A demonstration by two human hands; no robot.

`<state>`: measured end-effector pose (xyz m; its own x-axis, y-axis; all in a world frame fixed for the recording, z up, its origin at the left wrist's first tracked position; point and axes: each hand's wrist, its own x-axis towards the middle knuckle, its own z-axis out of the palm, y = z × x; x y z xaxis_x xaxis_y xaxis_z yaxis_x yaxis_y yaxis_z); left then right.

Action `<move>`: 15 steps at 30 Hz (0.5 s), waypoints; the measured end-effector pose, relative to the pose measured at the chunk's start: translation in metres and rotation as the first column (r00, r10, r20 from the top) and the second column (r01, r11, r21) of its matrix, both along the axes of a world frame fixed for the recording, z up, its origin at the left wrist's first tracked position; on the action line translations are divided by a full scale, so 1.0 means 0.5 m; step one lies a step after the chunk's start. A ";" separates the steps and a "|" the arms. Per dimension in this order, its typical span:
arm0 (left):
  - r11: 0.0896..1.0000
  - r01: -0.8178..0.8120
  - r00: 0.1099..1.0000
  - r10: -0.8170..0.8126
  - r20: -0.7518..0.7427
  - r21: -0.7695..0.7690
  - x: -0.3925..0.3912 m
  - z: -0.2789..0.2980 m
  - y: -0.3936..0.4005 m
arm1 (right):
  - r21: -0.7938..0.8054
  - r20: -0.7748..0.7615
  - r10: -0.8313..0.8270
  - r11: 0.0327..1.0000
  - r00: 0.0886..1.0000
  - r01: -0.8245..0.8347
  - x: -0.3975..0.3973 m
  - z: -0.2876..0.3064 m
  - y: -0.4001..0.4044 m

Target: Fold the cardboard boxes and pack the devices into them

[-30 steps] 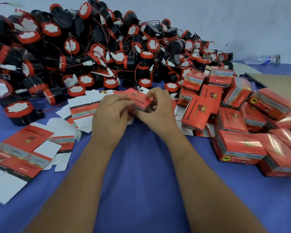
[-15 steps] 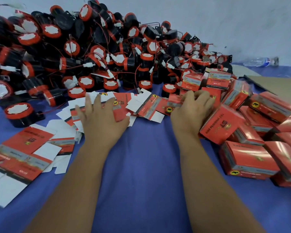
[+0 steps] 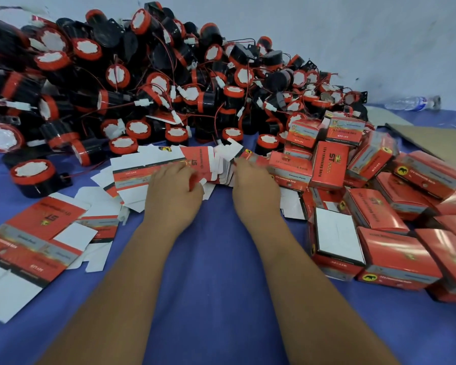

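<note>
Landmark: the fanned stack of flat box blanks point(image 3: 208, 164), lying on the blue bench point(image 3: 216, 272) at mid-frame.
Left hand: the left hand point(image 3: 173, 192) rests on the near-left part of that stack, fingers curled over a red-and-white blank; it seems to pinch the edge of one, though the fingertips are hidden.
Right hand: the right hand point(image 3: 256, 185) sits at the near-right end of the stack, fingers bent down onto the blanks; whether it grips one I cannot tell.
Devices: a large heap of black devices with red rims point(image 3: 148, 83) (thin red wires and white plugs tangled through it) lies behind the stack, against the wall.
Folded boxes: a pile of red boxes point(image 3: 374, 206) lies right of the stack, one of them turned with its white underside point(image 3: 337, 235) up.
Loose blanks: more flat blanks point(image 3: 34, 238) lie left of the stack, nearer the camera.
Bottle: a clear plastic bottle point(image 3: 408, 102) lies on its side far right of the stack, by the wall.
</note>
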<state>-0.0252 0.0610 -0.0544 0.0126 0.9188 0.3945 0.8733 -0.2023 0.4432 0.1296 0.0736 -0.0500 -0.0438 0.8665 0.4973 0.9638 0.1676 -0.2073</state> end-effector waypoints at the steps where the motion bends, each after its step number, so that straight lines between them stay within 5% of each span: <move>1: 0.999 0.009 0.997 -0.011 0.070 0.038 0.000 0.000 -0.001 | 0.119 -0.104 0.020 0.993 0.994 -0.008 0.000 0.007 -0.008; 4: 0.984 -0.049 0.910 -0.027 0.415 0.173 -0.002 0.013 -0.007 | 0.457 -0.493 0.252 0.890 0.833 0.001 -0.003 0.037 -0.031; 6: 0.980 -0.104 0.837 -0.005 0.548 0.167 -0.010 0.020 -0.007 | 0.559 -0.603 0.323 0.824 0.730 0.096 -0.003 0.052 -0.035; 8: 0.991 -0.063 0.895 0.002 0.446 0.120 -0.025 0.016 -0.001 | 0.586 -0.675 0.321 0.780 0.665 0.219 -0.002 0.063 -0.032; 11: 0.998 -0.064 0.998 0.064 -0.024 -0.003 -0.024 0.001 0.004 | 0.569 -0.747 0.324 0.763 0.580 0.306 0.009 0.072 -0.030; 12: 0.998 -0.065 0.996 0.066 -0.058 0.003 -0.020 -0.001 0.004 | 0.552 -0.778 0.341 0.772 0.528 0.315 0.014 0.074 -0.029; 13: 0.998 -0.043 0.999 0.042 0.012 0.037 -0.015 0.001 0.002 | 0.527 -0.810 0.357 0.792 0.466 0.309 0.017 0.076 -0.029; 15: 0.996 0.010 0.900 -0.049 0.433 0.091 -0.005 0.020 -0.014 | 0.456 -0.861 0.353 0.854 0.365 0.251 0.015 0.075 -0.027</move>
